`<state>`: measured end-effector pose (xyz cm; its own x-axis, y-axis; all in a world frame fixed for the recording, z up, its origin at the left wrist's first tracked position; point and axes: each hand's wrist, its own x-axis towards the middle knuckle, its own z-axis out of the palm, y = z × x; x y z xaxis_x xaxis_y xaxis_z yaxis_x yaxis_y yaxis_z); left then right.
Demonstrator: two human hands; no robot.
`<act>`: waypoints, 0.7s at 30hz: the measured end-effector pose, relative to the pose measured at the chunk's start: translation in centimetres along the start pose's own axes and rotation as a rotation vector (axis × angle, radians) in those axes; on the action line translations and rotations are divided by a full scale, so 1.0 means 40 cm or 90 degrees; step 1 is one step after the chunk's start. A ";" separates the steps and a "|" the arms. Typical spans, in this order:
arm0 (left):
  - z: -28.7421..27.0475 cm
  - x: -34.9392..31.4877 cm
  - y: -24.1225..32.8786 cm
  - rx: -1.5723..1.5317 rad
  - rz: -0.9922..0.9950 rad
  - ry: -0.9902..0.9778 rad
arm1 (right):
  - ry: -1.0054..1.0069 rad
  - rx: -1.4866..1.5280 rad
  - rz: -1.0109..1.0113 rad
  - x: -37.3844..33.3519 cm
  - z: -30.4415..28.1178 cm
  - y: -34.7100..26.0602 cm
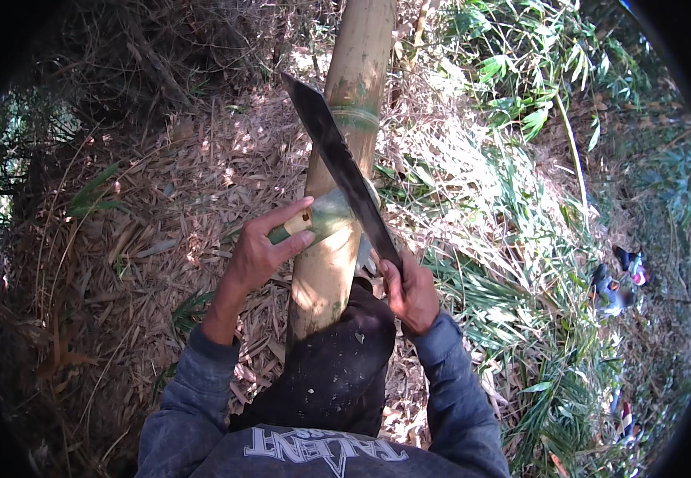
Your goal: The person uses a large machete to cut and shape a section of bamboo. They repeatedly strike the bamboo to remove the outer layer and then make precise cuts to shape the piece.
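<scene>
A dark, long-bladed machete point(339, 155) slants up and to the left across a thick bamboo pole point(365, 48). My right hand point(413, 293) is closed around its lower end, just right of the pole; its handle is mostly hidden in the grip. Between the thumb and fingers of my left hand point(259, 251) is a short, green and pale piece of bamboo point(288, 229), with a small dark hole near its end. That hand is at the pole's left side, apart from the blade. The pole runs from the top of the view down to my dark-trousered leg point(337, 350).
Dry fallen leaves point(154, 239) cover the ground on the left. Green bamboo leaves point(473, 279) and thin stems lie to the right. Tangled dry branches point(162, 64) stand at the far left. Another person point(612, 295) is farther off at the right.
</scene>
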<state>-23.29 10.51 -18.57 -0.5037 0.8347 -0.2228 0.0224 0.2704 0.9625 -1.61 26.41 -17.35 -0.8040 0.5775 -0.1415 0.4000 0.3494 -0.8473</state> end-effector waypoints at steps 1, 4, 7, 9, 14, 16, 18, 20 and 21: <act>-0.003 -0.003 -0.002 0.000 0.004 0.005 | -0.018 0.026 0.023 -0.005 0.000 -0.003; -0.012 -0.006 0.003 0.003 0.011 0.014 | -0.047 0.015 0.038 -0.005 -0.010 -0.004; -0.017 -0.019 0.028 0.000 0.013 0.012 | -0.011 -0.017 0.004 -0.011 -0.023 -0.041; -0.016 -0.023 0.036 -0.020 0.019 0.011 | 0.024 -0.015 -0.012 -0.024 -0.018 -0.045; -0.017 -0.008 0.009 0.005 -0.002 0.029 | 0.060 0.057 0.042 -0.005 -0.010 -0.057; -0.015 -0.007 -0.002 0.009 0.024 0.042 | 0.057 0.034 0.020 0.005 -0.001 -0.043; -0.014 -0.008 -0.010 0.016 0.057 0.065 | 0.039 0.042 0.017 0.007 -0.003 -0.046; -0.017 -0.007 -0.016 0.032 0.068 0.063 | 0.093 0.050 -0.026 0.003 0.011 -0.048; -0.019 -0.007 -0.018 0.041 0.074 0.062 | 0.119 0.055 -0.048 0.001 0.016 -0.047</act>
<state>-23.81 9.72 -19.07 -0.5762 0.8122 -0.0915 0.1387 0.2074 0.9684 -2.68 25.31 -16.09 -0.7311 0.6821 0.0147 0.2965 0.3371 -0.8936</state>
